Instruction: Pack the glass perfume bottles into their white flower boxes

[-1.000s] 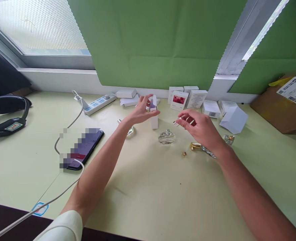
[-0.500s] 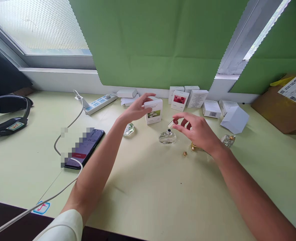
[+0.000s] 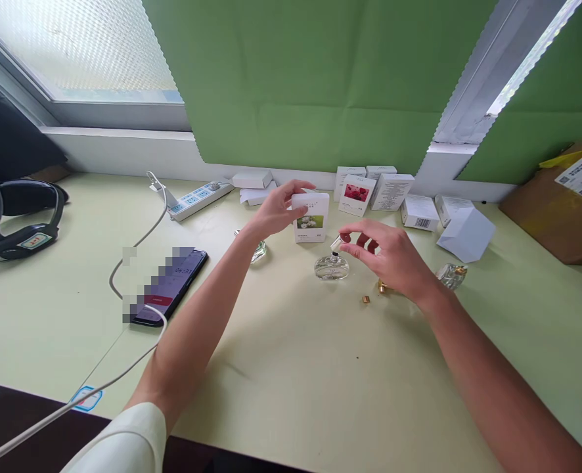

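My left hand point(image 3: 284, 210) grips the left edge of an upright white perfume box point(image 3: 311, 230), thumb at the front and fingers around the top. Its front bears a picture of white flowers on green. Pinched in my right hand point(image 3: 377, 246) is a small pale perfume cap point(image 3: 337, 243), tilted over the dark neck of an oval clear perfume bottle point(image 3: 331, 268). The cap looks to touch the neck. Beneath my right hand lies a gold-coloured piece point(image 3: 382, 287), partly hidden, with a small gold cap point(image 3: 366, 299) nearby.
Behind my left wrist sits a greenish glass bottle point(image 3: 259, 251), partly hidden. Another glass bottle point(image 3: 452, 276) is by my right wrist. Several white boxes point(image 3: 357, 195) stand along the wall. Left are a power strip point(image 3: 200, 199), a phone point(image 3: 170, 289), a cable point(image 3: 116, 380) and a headset point(image 3: 20, 220).
My left hand has shifted the white box slightly right and turned its front toward me. My right hand has brought the cap down onto or close against the bottle's neck.
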### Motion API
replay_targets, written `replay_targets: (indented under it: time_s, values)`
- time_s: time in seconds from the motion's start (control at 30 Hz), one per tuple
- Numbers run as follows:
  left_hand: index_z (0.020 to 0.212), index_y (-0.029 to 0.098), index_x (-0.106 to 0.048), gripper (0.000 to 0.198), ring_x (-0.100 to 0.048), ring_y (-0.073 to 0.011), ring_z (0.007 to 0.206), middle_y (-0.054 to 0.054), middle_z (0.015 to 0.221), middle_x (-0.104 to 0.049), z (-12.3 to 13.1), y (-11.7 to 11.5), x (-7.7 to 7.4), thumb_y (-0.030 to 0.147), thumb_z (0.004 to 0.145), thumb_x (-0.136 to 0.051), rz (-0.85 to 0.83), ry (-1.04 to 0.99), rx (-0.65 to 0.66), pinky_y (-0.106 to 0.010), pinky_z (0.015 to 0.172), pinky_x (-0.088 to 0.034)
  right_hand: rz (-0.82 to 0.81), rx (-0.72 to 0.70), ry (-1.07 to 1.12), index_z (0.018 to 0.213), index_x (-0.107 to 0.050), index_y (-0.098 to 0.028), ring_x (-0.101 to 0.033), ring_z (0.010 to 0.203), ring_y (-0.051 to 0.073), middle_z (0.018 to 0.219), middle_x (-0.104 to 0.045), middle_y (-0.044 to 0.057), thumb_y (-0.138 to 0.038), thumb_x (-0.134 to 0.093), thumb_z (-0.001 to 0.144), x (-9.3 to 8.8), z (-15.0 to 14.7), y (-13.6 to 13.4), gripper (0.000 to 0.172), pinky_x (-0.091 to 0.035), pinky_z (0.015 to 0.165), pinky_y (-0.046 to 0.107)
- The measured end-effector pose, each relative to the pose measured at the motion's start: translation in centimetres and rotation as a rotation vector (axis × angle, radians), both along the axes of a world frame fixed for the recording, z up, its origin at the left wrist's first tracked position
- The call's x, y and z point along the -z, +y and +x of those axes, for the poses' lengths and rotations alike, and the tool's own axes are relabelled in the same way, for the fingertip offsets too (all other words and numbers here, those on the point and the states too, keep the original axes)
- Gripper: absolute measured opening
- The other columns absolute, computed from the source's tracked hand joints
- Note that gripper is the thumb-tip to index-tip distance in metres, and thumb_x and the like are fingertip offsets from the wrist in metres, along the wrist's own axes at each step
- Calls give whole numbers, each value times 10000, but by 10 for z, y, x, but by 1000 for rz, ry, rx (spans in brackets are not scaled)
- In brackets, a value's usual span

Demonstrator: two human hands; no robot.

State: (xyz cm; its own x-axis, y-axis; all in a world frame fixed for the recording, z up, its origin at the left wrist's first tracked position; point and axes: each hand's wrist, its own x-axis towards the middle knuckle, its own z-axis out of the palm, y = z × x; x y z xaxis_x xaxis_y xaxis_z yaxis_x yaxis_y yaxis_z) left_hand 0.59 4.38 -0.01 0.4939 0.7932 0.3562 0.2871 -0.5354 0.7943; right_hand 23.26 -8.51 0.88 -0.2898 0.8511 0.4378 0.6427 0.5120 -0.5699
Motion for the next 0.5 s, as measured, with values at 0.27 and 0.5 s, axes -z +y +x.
replay_targets:
  time_s: [0.27,0.5]
  values:
    - [1189,227,-588,369,-584,-190,1098,-46,1228,-620,-3,-8,-17,208,820,-596,83,164,26,-336,932,-485,-22,-12,-20,1072,-653,-260,-598,682,135,1041,-712,-5,-314,-583,935,-2,0,-1,163,-478,656,294]
    - [1195,236,-585,343,-581,-161,1097,-32,1226,-616,-2,-7,-18,191,854,-574,193,227,-23,-327,976,-459,-71,-45,-25,1088,-652,-256,-593,688,135,1022,-707,-5,-312,-577,940,2,2,0,176,-461,629,286]
